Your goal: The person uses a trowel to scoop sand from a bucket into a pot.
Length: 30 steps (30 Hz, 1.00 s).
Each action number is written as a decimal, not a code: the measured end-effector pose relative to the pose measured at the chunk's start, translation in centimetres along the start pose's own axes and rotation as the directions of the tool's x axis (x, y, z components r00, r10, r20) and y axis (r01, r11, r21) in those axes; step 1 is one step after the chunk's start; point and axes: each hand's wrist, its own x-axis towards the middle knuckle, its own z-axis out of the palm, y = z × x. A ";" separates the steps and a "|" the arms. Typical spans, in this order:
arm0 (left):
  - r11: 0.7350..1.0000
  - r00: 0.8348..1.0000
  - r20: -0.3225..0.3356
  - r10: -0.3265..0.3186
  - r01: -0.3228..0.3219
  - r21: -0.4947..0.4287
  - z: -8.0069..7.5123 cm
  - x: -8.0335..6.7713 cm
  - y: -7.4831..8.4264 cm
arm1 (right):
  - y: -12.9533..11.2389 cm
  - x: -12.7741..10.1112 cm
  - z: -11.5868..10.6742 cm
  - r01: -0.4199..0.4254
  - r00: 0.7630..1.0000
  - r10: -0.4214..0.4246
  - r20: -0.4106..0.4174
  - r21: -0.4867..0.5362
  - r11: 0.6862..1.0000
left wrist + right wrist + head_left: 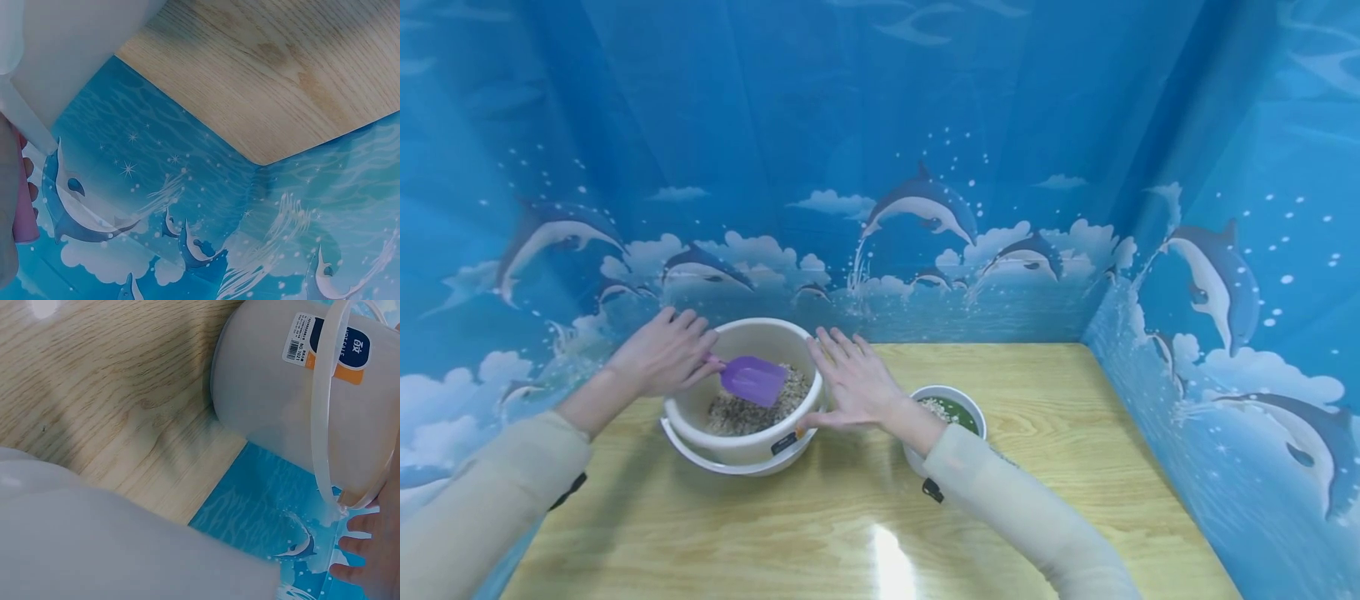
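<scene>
My left hand [666, 354] grips the pinkish handle [25, 209] of a small purple scoop [754, 381], whose blade hangs over the mouth of a white bucket [752, 452]. Brownish mixed grain or litter-like bits [748, 414] cover the bucket's bottom. At the bucket's right rim rests my right hand [853, 379], fingers spread and fairly straight, thumb near the front. In the right wrist view, the bucket shows a label [340, 347] and its carrying handle [322, 406] hanging down. The scoop's blade is out of sight in the wrist views.
Under my right forearm stands a smaller white container [951, 390] with pale bits and something green inside. A wooden table [1030, 392] carries everything. Blue dolphin-print sheeting [850, 100] walls the back and sides. A pale blurred shape [131, 544] fills the right wrist view's lower left.
</scene>
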 end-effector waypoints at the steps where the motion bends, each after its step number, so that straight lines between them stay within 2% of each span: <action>1: 1.000 1.000 0.002 0.002 -0.002 0.003 0.0 0.0 0.0 | 0.0 0.0 0.0 0.000 1.000 0.000 0.005 0.001 1.000; 9: 0.999 1.000 0.026 0.018 -0.019 0.037 -0.3 0.4 -0.1 | -0.2 -0.1 -0.1 -0.003 1.000 0.002 0.022 0.018 1.000; 18: 0.996 0.999 0.022 0.035 -0.036 0.085 -0.7 0.9 -0.1 | -0.2 -0.1 -0.2 0.003 1.000 -0.003 0.022 0.023 1.000; 25: 0.992 0.998 -0.008 0.059 -0.058 0.115 -1.0 1.7 -0.4 | -0.1 -0.1 -0.4 0.001 1.000 -0.002 0.028 0.030 1.000; 30: 0.986 0.997 0.007 0.078 -0.078 0.146 -1.3 2.1 -0.5 | -0.1 -0.1 -0.3 0.004 1.000 -0.005 0.027 0.039 0.999</action>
